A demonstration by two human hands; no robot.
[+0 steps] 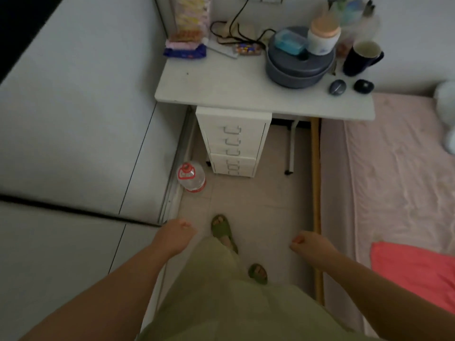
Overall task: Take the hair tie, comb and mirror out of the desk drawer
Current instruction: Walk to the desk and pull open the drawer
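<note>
- Under the left part of the white desk (221, 94) stands a white drawer unit (234, 141) with a column of metal pull handles; every drawer front sits flush, so nothing has been opened yet.
- Hair tie, comb and mirror are nowhere visible; by my judgement they lie inside one of those shut drawers, though which one cannot be told.
- Both arms hang forward and low, well short of the unit. The left hand (176, 236) is loosely curled with fingers drawn in, and it carries nothing.
- The right hand (309, 246) is likewise loosely closed and empty. Neither hand touches anything, which fits someone walking up rather than reaching.
- One green slipper (222, 230) is set ahead of the other on the tiled floor, between a pale cabinet wall on the left and a pink-sheeted bed (394, 168) on the right, so the aisle leads straight to the drawers.
- The desktop is crowded at the back and right: a grey lidded pot (295, 70) with a blue box and a white jar on it, a dark mug (362, 57), snack packets and cables. Its front strip is bare, a likely spot for setting down the three items.
- A plastic water bottle (190, 177) stands on the floor just beside the unit's lower left corner; a low reach could knock it.
- Next, I judge, comes stepping closer, bending and hooking a handle.
</note>
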